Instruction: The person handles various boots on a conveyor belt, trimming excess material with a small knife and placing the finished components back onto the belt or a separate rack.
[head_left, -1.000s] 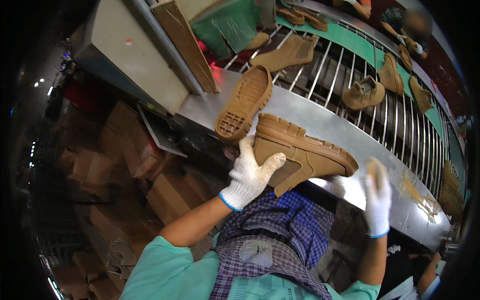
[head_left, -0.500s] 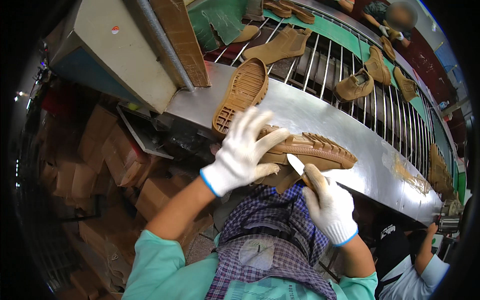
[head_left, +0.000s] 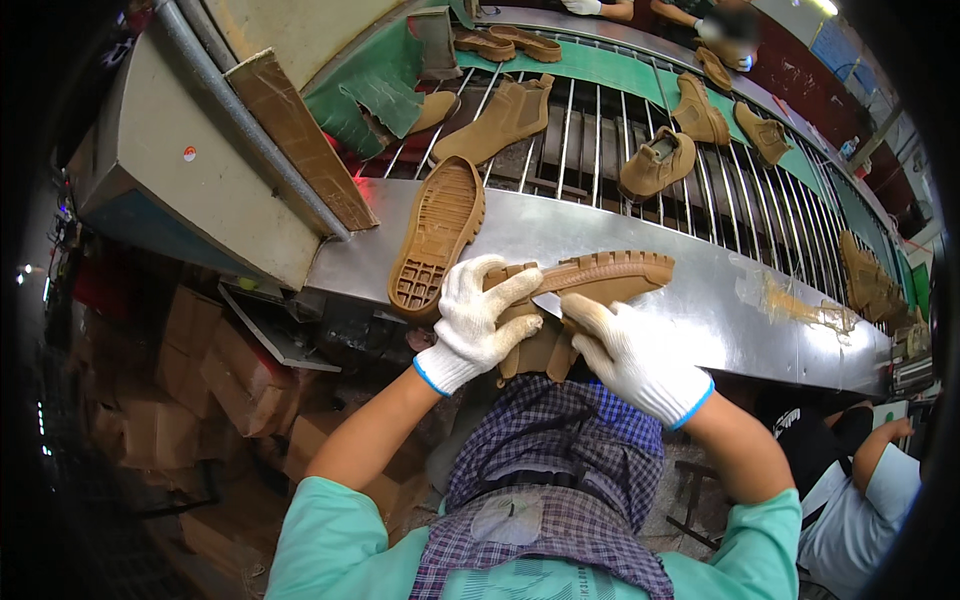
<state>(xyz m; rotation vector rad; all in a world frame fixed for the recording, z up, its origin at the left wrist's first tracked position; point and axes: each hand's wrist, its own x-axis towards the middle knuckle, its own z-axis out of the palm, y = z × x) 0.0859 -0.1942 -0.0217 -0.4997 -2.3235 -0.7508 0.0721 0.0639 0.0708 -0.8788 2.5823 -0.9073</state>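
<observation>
A tan boot (head_left: pixel 620 278) lies on its side at the near edge of the metal counter, its lugged sole turned away from me and its upper hanging toward my apron. My left hand (head_left: pixel 475 315), in a white knit glove, is closed around the boot's left end. In my gloved right hand (head_left: pixel 640 350) is a short knife (head_left: pixel 549 304) with a pale blade; my fingers hide its handle. The blade lies against the boot where the sole meets the upper, close to my left fingertips. A loose tan sole (head_left: pixel 440 230) rests tread-up just beyond my left hand.
Behind the metal counter (head_left: pixel 560 220) runs a roller conveyor (head_left: pixel 600 150) bearing several tan boots and soles. A grey cabinet (head_left: pixel 190 180) and a metal post stand at left, above cardboard boxes (head_left: pixel 160 430). A co-worker sits at right; other people's hands show at the far side.
My right hand has moved left with the knife, bringing the blade against the boot near my left hand. My left hand has curled more tightly around the boot. The whole view has shifted.
</observation>
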